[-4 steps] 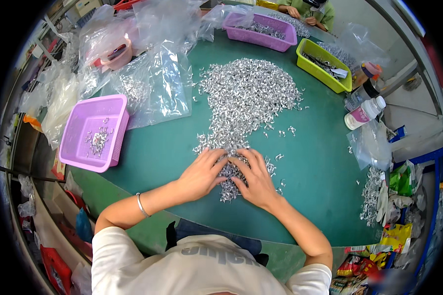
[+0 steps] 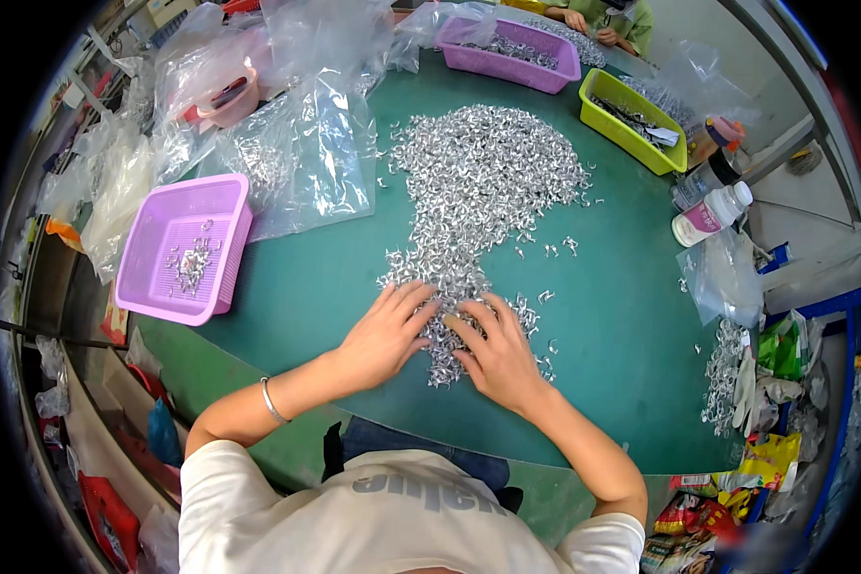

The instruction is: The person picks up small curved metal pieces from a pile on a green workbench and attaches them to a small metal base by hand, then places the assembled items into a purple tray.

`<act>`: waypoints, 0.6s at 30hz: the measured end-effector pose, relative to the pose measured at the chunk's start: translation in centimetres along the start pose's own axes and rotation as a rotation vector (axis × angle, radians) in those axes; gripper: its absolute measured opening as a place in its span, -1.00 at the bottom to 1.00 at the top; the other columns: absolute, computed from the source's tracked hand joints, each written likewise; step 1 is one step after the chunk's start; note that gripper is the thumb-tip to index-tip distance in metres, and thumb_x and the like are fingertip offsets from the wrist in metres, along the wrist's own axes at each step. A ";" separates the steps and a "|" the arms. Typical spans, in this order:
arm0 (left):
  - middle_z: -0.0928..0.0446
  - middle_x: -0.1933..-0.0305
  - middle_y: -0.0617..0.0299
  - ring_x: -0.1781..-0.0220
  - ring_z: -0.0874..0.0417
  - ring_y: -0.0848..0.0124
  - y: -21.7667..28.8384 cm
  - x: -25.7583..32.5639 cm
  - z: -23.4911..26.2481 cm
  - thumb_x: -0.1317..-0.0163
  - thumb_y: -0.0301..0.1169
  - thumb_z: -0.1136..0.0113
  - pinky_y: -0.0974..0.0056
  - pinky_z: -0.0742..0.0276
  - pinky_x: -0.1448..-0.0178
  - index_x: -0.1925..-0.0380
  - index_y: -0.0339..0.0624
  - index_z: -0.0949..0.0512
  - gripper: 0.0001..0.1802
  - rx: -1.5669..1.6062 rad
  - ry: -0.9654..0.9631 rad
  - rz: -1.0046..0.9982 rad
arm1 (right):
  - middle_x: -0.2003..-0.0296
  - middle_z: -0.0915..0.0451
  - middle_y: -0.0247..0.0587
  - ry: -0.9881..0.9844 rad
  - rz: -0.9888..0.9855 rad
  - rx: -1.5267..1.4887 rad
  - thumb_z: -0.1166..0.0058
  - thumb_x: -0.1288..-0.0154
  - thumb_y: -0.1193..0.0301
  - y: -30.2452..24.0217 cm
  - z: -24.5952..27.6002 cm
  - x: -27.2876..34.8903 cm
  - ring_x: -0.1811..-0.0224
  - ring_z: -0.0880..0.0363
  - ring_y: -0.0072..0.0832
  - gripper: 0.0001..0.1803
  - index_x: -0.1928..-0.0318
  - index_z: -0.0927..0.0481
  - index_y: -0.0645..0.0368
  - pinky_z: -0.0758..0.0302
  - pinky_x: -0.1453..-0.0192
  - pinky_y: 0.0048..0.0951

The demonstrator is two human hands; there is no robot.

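Note:
A large heap of small silvery curved metal parts covers the middle of the green table and narrows toward me. At its near end, my left hand lies against the left side of the parts, fingers stretched and slightly apart. Opposite it, my right hand rests on the right side with its fingers spread. Loose parts show in the gap between both hands, and neither hand grips one that I can see. Some fingertips are partly sunk among the parts.
A purple basket with a few parts stands at left, beside clear plastic bags. Farther back are another purple basket and a yellow-green basket. A white bottle stands at right. Across the table, a person's hands handle parts.
My hands have moved slightly apart, widening the gap over the parts. The view has shifted a little, so the table's contents sit slightly higher.

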State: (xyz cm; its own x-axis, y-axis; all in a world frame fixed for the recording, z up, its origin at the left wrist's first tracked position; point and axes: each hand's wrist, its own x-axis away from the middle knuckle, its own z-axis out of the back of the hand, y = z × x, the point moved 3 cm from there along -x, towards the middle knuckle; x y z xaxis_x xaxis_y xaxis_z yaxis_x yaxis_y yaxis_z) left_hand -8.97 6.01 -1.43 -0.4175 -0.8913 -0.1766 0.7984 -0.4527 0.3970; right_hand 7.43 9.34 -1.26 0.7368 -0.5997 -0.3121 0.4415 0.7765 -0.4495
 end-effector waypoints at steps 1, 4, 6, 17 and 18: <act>-0.19 -0.18 -0.04 -0.24 -0.19 -0.01 0.0 0.2 0.0 -0.03 -0.46 -0.15 -0.06 -0.09 -0.29 -0.02 -0.31 -0.31 -0.51 -0.005 0.013 0.024 | 0.03 -0.33 -0.15 -0.018 0.032 0.043 -0.13 0.05 0.52 -0.3 0.1 0.4 -0.10 -0.21 -0.12 -0.53 0.03 -0.43 0.13 -0.23 -0.15 -0.11; -0.20 -0.19 -0.02 -0.27 -0.16 0.00 0.2 0.7 0.0 -0.04 -0.49 -0.13 -0.06 -0.07 -0.30 -0.01 -0.29 -0.33 -0.52 0.005 0.058 0.075 | 0.08 -0.36 -0.15 -0.036 0.090 0.177 -0.04 0.07 0.56 -0.8 0.2 2.1 -0.04 -0.28 -0.15 -0.61 0.11 -0.44 0.21 -0.26 -0.09 -0.13; -0.21 -0.18 -0.02 -0.27 -0.16 -0.01 1.6 0.5 0.1 -0.04 -0.49 -0.13 -0.06 -0.06 -0.31 -0.01 -0.28 -0.34 -0.53 0.057 0.098 0.091 | 0.12 -0.39 -0.17 0.009 0.045 0.133 -0.02 0.08 0.57 -0.6 0.5 3.8 0.03 -0.33 -0.18 -0.65 0.17 -0.46 0.23 -0.28 -0.06 -0.17; -0.18 -0.23 0.10 -0.32 -0.07 0.02 3.5 0.8 -2.1 0.00 -0.44 -0.18 -0.29 0.07 -0.26 0.17 -0.11 -0.49 -0.69 0.078 -0.026 0.050 | 0.21 -0.44 -0.17 0.344 -0.422 0.056 -0.15 0.08 0.63 0.4 3.7 8.0 0.13 -0.37 -0.25 -0.80 0.36 -0.53 0.19 -0.30 0.07 -0.28; -0.17 -0.23 0.09 -0.32 -0.06 0.01 3.4 1.0 -1.9 0.00 -0.45 -0.18 -0.30 0.07 -0.26 0.18 -0.11 -0.50 -0.69 0.078 -0.012 0.079 | 0.21 -0.44 -0.16 0.375 -0.478 0.049 -0.15 0.08 0.62 0.4 4.2 8.0 0.12 -0.36 -0.25 -0.80 0.36 -0.53 0.19 -0.29 0.07 -0.29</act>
State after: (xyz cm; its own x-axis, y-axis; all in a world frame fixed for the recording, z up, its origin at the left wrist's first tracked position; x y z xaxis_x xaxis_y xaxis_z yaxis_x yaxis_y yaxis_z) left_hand -5.85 3.50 -1.97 -0.3605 -0.9234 -0.1318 0.7927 -0.3777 0.4784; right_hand 15.66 5.67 -0.38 0.2251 -0.9043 -0.3627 0.7088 0.4074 -0.5759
